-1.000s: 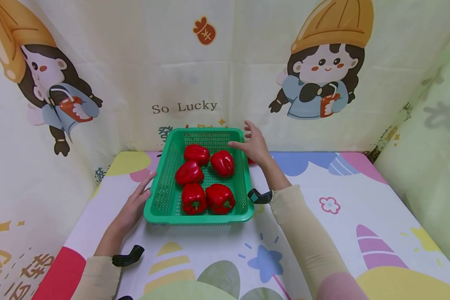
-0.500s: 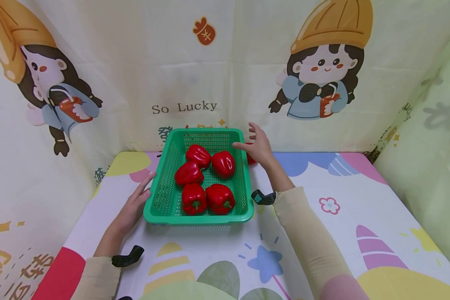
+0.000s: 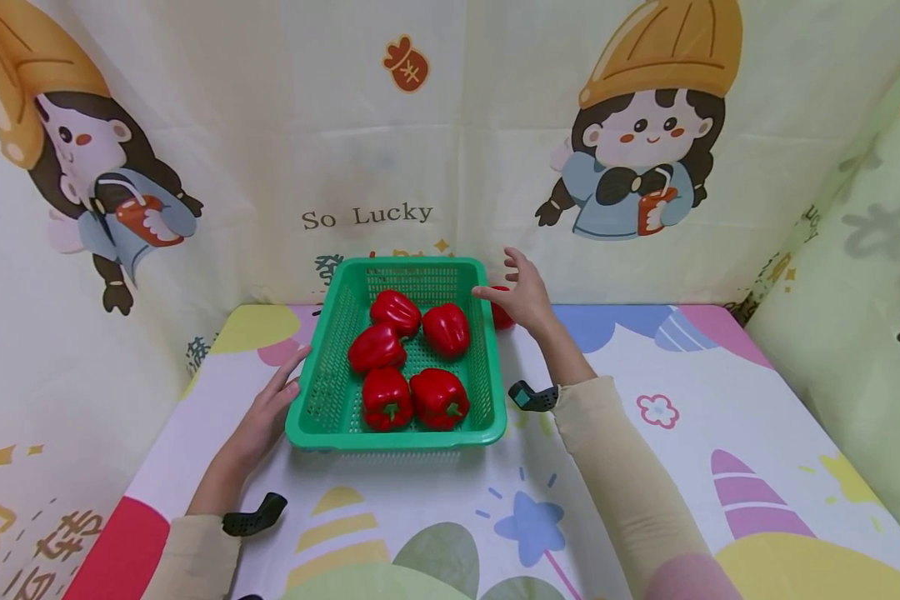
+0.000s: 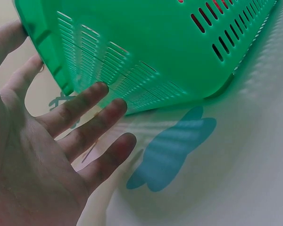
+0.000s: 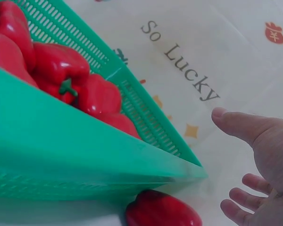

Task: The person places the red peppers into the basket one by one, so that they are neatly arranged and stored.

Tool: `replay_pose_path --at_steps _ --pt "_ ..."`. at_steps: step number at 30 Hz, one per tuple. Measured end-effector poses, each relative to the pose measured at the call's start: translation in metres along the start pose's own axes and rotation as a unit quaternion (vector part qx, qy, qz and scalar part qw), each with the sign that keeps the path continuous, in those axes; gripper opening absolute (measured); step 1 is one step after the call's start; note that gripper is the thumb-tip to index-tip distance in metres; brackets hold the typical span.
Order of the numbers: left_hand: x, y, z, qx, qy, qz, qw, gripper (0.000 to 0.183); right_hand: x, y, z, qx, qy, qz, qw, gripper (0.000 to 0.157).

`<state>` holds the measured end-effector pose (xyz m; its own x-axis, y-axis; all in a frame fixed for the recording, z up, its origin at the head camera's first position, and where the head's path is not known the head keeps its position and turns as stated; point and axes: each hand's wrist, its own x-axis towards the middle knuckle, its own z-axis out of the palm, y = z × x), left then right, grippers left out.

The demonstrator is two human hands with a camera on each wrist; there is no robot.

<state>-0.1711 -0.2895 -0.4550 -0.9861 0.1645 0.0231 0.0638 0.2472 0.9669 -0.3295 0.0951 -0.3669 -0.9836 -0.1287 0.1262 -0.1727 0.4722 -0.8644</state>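
Note:
A green plastic basket [image 3: 397, 438] stands on the table with several red bell peppers [image 3: 376, 347] inside it. My left hand [image 3: 264, 421] is at the basket's left side; in the left wrist view its extended fingers [image 4: 106, 155] lie along the slotted wall and the rim. Just beyond the basket's right rim, my right hand [image 3: 527, 298] is raised with thumb and fingers spread and nothing between them. One more red bell pepper [image 5: 162, 212] lies outside the basket by its right wall, partly hidden behind the right hand in the head view.
A patterned tablecloth [image 3: 607, 433] covers the table. Behind it hangs a printed cloth [image 3: 495, 167] with cartoon figures, close to the basket's far end. Another cloth [image 3: 855, 275] closes off the right side. Black wrist bands [image 3: 255, 515] are on both forearms.
My right hand has drawn slightly right, away from the basket rim, showing more of the pepper outside. The two far peppers in the basket shifted a little. My left hand stays put.

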Motion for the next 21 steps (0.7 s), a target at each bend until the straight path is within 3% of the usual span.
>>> replay_pose_path --at_steps 21 --pt "-0.001 0.000 0.000 -0.005 -0.002 0.004 1.0000 0.053 -0.003 0.013 -0.014 -0.016 -0.011 0.013 1.000 0.092"
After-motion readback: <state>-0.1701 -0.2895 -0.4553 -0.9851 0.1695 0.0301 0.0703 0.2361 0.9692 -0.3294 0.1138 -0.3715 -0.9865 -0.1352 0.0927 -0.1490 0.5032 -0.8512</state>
